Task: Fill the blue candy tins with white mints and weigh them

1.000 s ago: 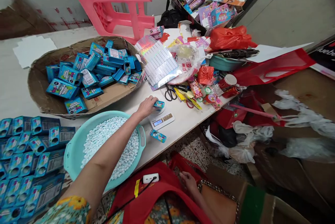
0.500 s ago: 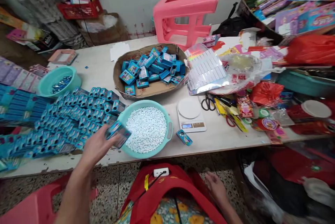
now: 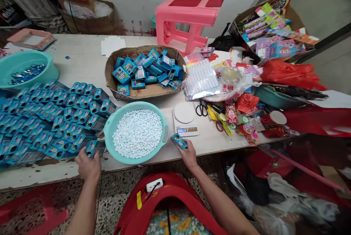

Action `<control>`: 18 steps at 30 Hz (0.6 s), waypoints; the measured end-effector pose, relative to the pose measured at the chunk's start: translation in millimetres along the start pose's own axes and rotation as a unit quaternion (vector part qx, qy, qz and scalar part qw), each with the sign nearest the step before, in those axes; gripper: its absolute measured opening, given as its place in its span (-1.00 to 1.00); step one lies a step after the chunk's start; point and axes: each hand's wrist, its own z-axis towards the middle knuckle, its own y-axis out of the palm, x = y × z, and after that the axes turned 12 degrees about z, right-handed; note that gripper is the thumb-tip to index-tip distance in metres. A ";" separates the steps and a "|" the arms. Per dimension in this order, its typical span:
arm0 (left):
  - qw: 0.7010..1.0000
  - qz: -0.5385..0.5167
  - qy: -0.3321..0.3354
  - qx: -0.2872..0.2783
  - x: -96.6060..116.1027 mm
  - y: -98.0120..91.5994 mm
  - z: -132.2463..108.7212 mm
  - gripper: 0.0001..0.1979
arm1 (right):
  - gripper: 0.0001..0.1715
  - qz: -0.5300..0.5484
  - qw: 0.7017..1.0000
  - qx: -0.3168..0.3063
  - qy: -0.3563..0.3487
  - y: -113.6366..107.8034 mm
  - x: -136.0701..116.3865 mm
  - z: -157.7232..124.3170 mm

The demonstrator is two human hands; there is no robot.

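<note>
My left hand (image 3: 88, 164) rests at the table's front edge, its fingers closed on a small blue box (image 3: 91, 148) at the end of the rows of blue boxes (image 3: 52, 118). On the other side, my right hand (image 3: 188, 154) grips another small blue box (image 3: 178, 141) lying just in front of the white digital scale (image 3: 185, 119). Between the hands stands a teal basin (image 3: 163, 138) full of small white candies (image 3: 137, 132). Behind it a cardboard tray (image 3: 109, 68) holds a heap of loose blue boxes.
A second teal basin (image 3: 16, 61) with blue pieces stands far left. An overturned pink stool (image 3: 189, 21) lies at the back. Scissors (image 3: 201, 108), sticker sheets (image 3: 201, 79), red bags and a carton of colourful packs (image 3: 270, 30) crowd the right side. A red apron covers my lap.
My left hand carried a blue box from the scale leftward and set it at the end of the rows. My right hand rose from my lap and took the box beside the scale.
</note>
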 end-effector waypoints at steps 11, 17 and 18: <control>0.980 -0.025 0.178 0.090 23.2 -30.9 -9.3 -0.33 | -0.45 0.014 0.995 0.101 -0.017 -33.4 -15.3 116.9; 0.962 -0.066 0.240 0.110 50.8 -31.0 7.8 -0.45 | -0.29 0.041 0.993 0.107 -0.012 -25.0 -3.7 154.8; 0.958 -0.074 0.250 0.115 53.8 -29.5 8.1 -0.47 | -0.25 0.041 0.993 0.111 -0.009 -27.7 -1.4 145.7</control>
